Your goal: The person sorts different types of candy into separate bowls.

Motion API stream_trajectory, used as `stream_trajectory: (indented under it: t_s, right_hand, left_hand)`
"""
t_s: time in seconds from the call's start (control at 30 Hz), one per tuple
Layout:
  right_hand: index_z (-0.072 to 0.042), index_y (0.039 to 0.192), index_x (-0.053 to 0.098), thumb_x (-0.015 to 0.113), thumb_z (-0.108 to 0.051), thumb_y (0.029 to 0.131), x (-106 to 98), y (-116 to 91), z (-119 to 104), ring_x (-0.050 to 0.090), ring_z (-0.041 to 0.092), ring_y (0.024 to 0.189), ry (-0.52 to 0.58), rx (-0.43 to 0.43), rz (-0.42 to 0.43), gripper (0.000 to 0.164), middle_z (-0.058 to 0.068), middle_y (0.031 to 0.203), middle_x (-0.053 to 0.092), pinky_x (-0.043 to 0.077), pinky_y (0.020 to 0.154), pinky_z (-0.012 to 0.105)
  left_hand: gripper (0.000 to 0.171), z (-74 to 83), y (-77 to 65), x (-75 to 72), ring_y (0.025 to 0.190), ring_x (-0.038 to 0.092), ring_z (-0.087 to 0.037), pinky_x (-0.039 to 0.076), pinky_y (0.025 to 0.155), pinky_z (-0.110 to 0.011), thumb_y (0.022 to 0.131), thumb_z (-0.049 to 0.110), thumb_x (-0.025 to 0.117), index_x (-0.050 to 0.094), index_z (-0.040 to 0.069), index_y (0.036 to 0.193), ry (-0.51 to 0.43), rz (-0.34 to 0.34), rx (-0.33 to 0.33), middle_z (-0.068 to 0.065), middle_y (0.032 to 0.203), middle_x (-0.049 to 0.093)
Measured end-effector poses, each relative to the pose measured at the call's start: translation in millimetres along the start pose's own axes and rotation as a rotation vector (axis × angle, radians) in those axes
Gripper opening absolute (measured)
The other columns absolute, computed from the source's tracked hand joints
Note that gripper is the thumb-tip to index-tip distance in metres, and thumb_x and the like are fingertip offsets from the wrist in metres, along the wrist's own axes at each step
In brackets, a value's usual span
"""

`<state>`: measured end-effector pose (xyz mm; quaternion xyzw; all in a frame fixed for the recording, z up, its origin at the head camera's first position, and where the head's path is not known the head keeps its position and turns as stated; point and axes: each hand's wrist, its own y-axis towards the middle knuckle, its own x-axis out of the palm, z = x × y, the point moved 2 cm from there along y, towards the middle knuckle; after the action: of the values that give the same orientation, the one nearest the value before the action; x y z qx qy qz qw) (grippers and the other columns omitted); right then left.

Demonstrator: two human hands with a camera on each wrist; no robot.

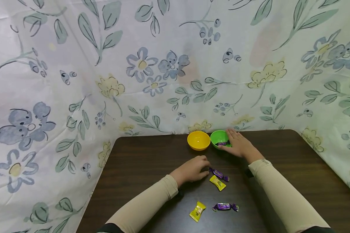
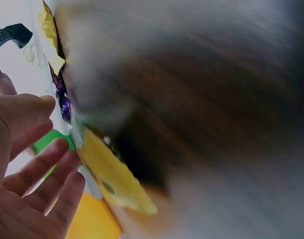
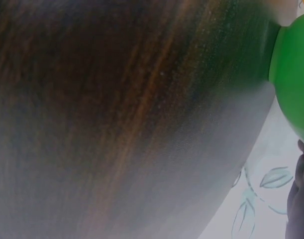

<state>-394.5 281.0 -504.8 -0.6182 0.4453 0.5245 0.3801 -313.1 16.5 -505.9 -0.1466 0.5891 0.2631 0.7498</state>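
My left hand (image 1: 193, 170) hovers low over the table, with thumb and fingers apart. Near its fingertips is a yellow-wrapped candy (image 2: 114, 174), hidden from the head view; whether they touch it, I cannot tell. To the right of that hand lie a purple-wrapped candy (image 1: 218, 173) and another yellow candy (image 1: 217, 183). At the back, my right hand (image 1: 239, 145) holds the right side of a green bowl (image 1: 217, 135), thumb at the near rim and fingers toward the far rim. Inside that bowl is a purple candy (image 1: 221, 143).
A yellow-orange bowl (image 1: 198, 141) stands just left of the green one. Closer to me are a yellow candy (image 1: 197, 211) and a purple candy (image 1: 225, 207). The dark wooden table (image 1: 134, 168) meets a floral cloth (image 1: 151, 64) behind and at the sides.
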Motion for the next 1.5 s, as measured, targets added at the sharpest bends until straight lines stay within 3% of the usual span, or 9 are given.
stream_trajectory:
  t_s: [0.23, 0.7, 0.9, 1.17, 1.5]
  right_hand:
    - [0.009, 0.166, 0.018, 0.043, -0.077, 0.1, 1, 0, 2, 0.017, 0.047, 0.162, 0.003, -0.002, 0.004, 0.111, 0.03, 0.174, 0.017, 0.014, 0.132, 0.061]
    - [0.008, 0.166, 0.016, 0.043, -0.077, 0.1, 2, 0, 2, 0.017, 0.046, 0.163, 0.006, 0.001, 0.002, 0.111, 0.03, 0.174, 0.017, 0.013, 0.132, 0.061]
    - [0.007, 0.167, 0.014, 0.043, -0.077, 0.1, 2, 0, 3, 0.015, 0.046, 0.163, 0.007, 0.002, -0.004, 0.112, 0.029, 0.175, 0.015, 0.011, 0.133, 0.061]
    - [0.007, 0.167, 0.014, 0.044, -0.077, 0.1, 2, 0, 3, 0.015, 0.046, 0.163, 0.02, -0.003, -0.003, 0.111, 0.029, 0.175, 0.015, 0.011, 0.133, 0.061]
    - [0.007, 0.167, 0.017, 0.045, -0.078, 0.099, 3, -2, 4, 0.017, 0.046, 0.163, 0.039, 0.008, 0.009, 0.113, 0.03, 0.174, 0.017, 0.013, 0.132, 0.061]
  left_hand:
    - [0.029, 2.3, 11.5, 6.8, 0.095, 0.055, -0.008, 0.049, 0.087, -0.02, 0.104, 0.025, 0.07, 0.073, 0.012, 0.13, 0.013, -0.008, 0.007, 0.0, 0.114, 0.064]
    - [0.025, 14.3, 27.9, 15.2, 0.102, 0.062, -0.01, 0.052, 0.091, -0.021, 0.101, 0.025, 0.073, 0.074, 0.016, 0.125, 0.08, -0.018, 0.05, 0.001, 0.117, 0.066]
    - [0.029, 24.4, 33.2, 15.4, 0.103, 0.063, -0.011, 0.054, 0.091, -0.022, 0.101, 0.025, 0.073, 0.074, 0.015, 0.128, 0.088, -0.053, 0.055, 0.0, 0.118, 0.067]
    - [0.022, 36.6, 39.4, 17.8, 0.093, 0.065, -0.012, 0.052, 0.076, -0.025, 0.1, 0.024, 0.073, 0.079, 0.018, 0.12, 0.186, -0.023, 0.086, 0.003, 0.109, 0.072]
    - [0.02, 48.9, 48.3, 19.5, 0.086, 0.064, -0.003, 0.054, 0.078, -0.019, 0.103, 0.026, 0.072, 0.079, 0.018, 0.12, 0.118, -0.072, 0.075, 0.006, 0.105, 0.071]
